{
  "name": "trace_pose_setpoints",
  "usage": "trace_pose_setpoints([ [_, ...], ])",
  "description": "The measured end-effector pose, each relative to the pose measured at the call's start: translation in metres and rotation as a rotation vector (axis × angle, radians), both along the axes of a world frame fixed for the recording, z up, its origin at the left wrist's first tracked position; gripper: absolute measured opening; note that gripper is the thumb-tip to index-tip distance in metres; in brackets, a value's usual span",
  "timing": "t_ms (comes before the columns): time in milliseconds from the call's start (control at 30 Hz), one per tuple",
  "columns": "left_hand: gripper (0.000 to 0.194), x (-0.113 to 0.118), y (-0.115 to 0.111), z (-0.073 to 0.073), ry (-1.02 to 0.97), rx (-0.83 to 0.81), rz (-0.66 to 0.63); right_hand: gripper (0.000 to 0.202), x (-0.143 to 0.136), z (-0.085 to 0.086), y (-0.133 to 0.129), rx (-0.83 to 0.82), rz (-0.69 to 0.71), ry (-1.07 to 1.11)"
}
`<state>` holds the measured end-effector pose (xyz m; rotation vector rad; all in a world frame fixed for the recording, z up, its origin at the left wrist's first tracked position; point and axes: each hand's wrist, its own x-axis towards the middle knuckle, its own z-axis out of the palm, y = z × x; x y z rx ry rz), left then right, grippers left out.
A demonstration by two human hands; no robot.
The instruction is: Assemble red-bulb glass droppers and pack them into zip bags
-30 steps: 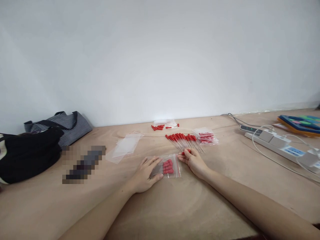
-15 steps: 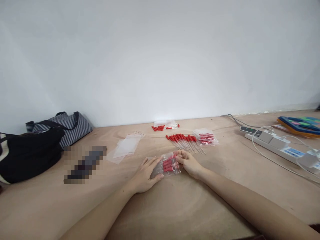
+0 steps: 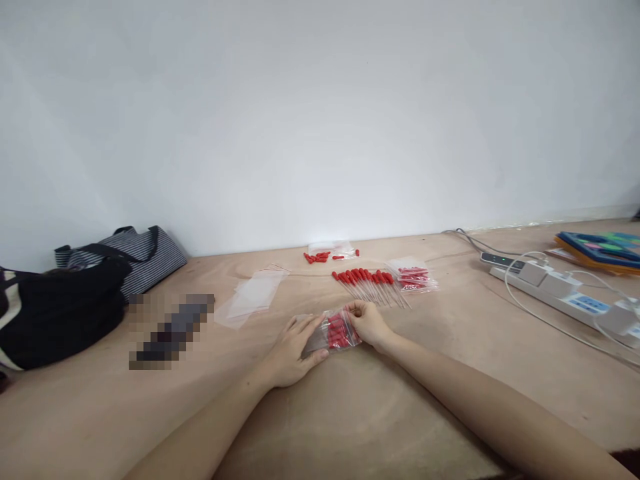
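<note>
In front of me on the table lies a clear zip bag (image 3: 340, 329) holding several glass droppers with red rubber bulbs, the bulbs toward its right end. My left hand (image 3: 295, 350) holds down the bag's left part, fingers stretched along the upper side and thumb at the lower edge. At the bag's right end, my right hand (image 3: 367, 323) is closed in a pinch by the upper corner of the zip edge. Its fingertips are partly hidden. Just beyond lie loose droppers (image 3: 370, 283) in a row, red bulbs facing away from me.
Filled zip bags (image 3: 416, 279) are stacked right of the loose droppers, and flat unfilled bags (image 3: 255, 293) lie left. Red bulbs (image 3: 316, 257) sit near the wall. A power strip (image 3: 565, 293) with cables stands right; a black bag (image 3: 65, 313) and a blurred dark object (image 3: 175, 327) are left.
My right hand has shifted slightly left and up along the bag's right edge, its fingers curling in more. My left hand stays in place on the bag.
</note>
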<state>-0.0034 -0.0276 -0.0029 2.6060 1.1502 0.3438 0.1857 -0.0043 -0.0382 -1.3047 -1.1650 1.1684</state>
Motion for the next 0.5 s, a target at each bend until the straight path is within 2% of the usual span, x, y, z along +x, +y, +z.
trace_pose_setpoints([
  [100,0.058,0.0,0.001,0.0,0.012,-0.006,0.008,0.01,0.0,-0.001,0.004,0.001,-0.032,-0.041],
  [167,0.058,0.0,0.001,-0.001,0.025,-0.005,0.01,0.008,0.001,0.003,0.003,0.001,-0.006,-0.057],
  [367,0.058,-0.001,0.002,-0.002,0.078,-0.001,0.012,0.018,0.013,0.014,-0.003,-0.031,0.316,-0.062],
  [433,0.056,0.0,0.002,-0.002,0.095,0.014,0.025,0.018,0.018,0.014,-0.001,-0.013,0.284,-0.126],
  [500,0.052,0.001,0.002,-0.002,0.105,0.047,0.052,0.015,0.024,0.012,0.002,0.024,0.189,-0.206],
])
